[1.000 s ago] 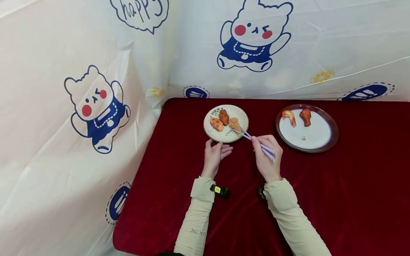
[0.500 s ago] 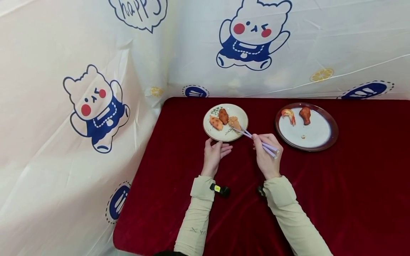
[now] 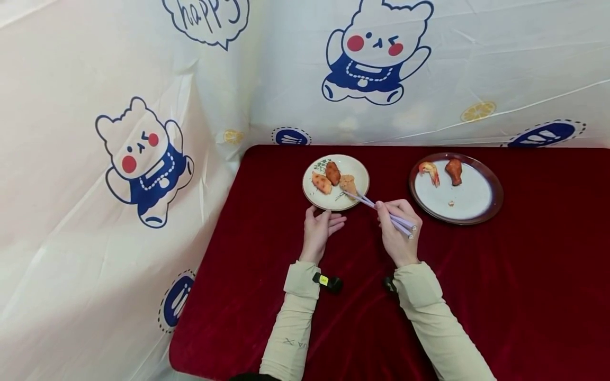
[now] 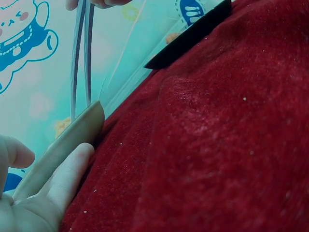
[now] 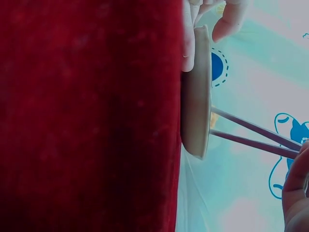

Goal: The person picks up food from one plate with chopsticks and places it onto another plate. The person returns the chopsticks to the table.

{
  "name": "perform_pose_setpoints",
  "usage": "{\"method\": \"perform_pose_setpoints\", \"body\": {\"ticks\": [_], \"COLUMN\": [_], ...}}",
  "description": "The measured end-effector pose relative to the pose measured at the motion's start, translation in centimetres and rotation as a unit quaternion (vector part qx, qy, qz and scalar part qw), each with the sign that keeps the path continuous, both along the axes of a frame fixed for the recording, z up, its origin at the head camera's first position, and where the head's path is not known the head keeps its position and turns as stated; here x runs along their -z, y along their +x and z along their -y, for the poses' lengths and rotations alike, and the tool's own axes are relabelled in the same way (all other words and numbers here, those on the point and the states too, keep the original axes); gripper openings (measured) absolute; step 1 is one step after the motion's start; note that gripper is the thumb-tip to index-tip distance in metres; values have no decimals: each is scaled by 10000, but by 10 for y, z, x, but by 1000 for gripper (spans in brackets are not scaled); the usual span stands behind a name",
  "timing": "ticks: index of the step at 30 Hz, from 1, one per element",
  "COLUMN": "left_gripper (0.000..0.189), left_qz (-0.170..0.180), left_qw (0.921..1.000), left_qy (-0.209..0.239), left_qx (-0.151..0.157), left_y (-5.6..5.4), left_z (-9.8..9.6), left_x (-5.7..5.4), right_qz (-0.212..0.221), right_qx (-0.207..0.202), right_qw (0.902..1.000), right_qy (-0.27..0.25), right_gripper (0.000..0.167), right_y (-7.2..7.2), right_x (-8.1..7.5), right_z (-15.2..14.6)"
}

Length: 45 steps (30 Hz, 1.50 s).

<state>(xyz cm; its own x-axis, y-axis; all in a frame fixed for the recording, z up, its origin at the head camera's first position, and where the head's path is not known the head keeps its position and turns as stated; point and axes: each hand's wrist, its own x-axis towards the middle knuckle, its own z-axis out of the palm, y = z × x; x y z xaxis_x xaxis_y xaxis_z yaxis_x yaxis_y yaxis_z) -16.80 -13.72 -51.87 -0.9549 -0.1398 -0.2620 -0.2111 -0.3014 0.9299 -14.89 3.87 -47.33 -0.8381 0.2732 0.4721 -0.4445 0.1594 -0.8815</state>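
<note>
In the head view my left hand (image 3: 316,233) is at the near rim of a small cream plate (image 3: 329,201). Its straight fingers touch the plate's side, while the thumb stands a little over the rim, as the left wrist view shows. My right hand (image 3: 400,230) holds a pair of lilac chopsticks (image 3: 368,201), slightly spread. Their tips are at a lumpy, pale-brown fried piece of food (image 3: 348,184) on the plate's right side; whether they pinch it I cannot tell. Beside it lie a darker brown piece (image 3: 333,173) and a spotted orange piece (image 3: 321,183).
To the right stands a larger brown-rimmed plate (image 3: 498,197) bearing a shrimp (image 3: 431,173), a drumstick (image 3: 455,172) and a small crumb (image 3: 451,203). Dark red cloth (image 3: 534,296) covers the table. A white printed curtain (image 3: 295,69) hangs behind and on the left.
The chopstick tips have shifted slightly at the pale-brown fried piece, which has turned a little. The left hand stays at the plate's rim.
</note>
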Motion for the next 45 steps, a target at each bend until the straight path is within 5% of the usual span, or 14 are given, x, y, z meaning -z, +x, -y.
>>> {"method": "perform_pose_setpoints", "body": {"ticks": [16, 27, 45], "left_gripper": [58, 56, 58], "left_qz": [62, 78, 107], "left_qw": [10000, 10000, 9999], "left_qy": [-25, -16, -40], "left_qx": [40, 22, -7], "left_y": [1, 1, 0], "left_z": [0, 0, -1], "left_x": [-1, 0, 1], "right_qz": [20, -104, -357], "right_qx": [-36, -106, -154], "right_qw": [9999, 9998, 9991], "right_qy": [-104, -117, -166], "right_gripper": [15, 15, 13], "right_y": [1, 10, 12], "right_x": [-1, -20, -29], "right_z": [-8, -6, -9]}}
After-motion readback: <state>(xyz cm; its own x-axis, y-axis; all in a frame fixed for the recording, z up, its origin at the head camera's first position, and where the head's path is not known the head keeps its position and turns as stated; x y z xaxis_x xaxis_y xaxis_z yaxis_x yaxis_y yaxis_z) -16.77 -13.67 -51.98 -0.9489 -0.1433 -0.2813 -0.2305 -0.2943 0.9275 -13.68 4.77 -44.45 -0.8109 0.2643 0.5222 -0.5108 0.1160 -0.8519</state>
